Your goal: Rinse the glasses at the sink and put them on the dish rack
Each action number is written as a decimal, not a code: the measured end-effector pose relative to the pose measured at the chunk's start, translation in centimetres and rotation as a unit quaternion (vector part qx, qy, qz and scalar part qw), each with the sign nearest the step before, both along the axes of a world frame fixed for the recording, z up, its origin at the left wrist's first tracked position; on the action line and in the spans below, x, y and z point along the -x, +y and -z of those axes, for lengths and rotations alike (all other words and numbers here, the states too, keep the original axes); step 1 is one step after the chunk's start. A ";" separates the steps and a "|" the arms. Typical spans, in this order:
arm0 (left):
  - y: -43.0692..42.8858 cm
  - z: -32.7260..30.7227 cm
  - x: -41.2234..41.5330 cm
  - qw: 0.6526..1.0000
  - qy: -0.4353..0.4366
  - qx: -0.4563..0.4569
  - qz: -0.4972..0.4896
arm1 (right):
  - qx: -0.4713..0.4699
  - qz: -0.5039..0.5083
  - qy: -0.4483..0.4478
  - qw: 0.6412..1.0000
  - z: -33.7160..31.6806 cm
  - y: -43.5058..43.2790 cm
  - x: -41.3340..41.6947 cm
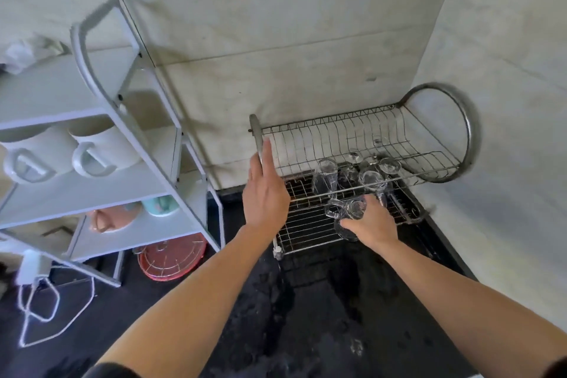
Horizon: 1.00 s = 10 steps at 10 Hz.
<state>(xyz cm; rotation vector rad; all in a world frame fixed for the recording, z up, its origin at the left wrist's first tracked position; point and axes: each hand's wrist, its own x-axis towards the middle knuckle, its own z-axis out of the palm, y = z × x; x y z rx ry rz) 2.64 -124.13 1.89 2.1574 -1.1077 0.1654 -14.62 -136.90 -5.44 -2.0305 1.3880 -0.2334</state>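
A two-tier wire dish rack point(310, 230) stands in the corner on a wet black counter. Several clear glasses point(328, 175) stand upside down on its lower tier, toward the back. My right hand point(372, 224) grips a clear handled glass point(349, 212), tilted over the lower tier just in front of the standing glasses. My left hand point(265, 190) hovers flat with fingers stretched out, beside the rack's left end hoop. It holds nothing. No sink is in view.
A white shelf unit point(101, 156) stands to the left with two white mugs point(101, 150), a pink cup and a teal cup. A red round wire-topped item point(171, 256) lies under it. White cable point(46, 310) trails on the black counter point(306, 316). Walls close in behind and right.
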 end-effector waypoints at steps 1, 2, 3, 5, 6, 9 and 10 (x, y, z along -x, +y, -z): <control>-0.5 0.5 0.3 0.999 0.007 0.001 -0.046 | -0.012 -0.043 0.029 0.999 1.4 -2.8 -1.7; -0.9 0.8 0.5 0.998 -0.012 0.014 -0.066 | -0.021 -0.078 0.032 0.996 2.5 -4.4 -2.8; -1.2 0.7 0.8 0.996 -0.026 0.019 -0.086 | -0.003 -0.120 0.045 0.992 3.6 -5.1 -3.3; -1.5 0.8 0.9 0.993 -0.033 0.022 -0.114 | 0.038 -0.168 0.012 0.985 5.2 -5.4 -3.1; -1.4 1.0 0.8 0.993 -0.040 0.026 -0.109 | 0.083 -0.199 -0.017 0.976 5.6 -5.3 -2.4; -0.9 1.5 0.5 0.994 -0.054 0.053 -0.085 | 0.162 -0.198 0.048 0.966 2.3 -2.6 0.5; -0.9 1.4 0.5 0.994 -0.042 0.049 -0.089 | 0.129 -0.160 -0.009 0.979 0.2 -1.0 3.1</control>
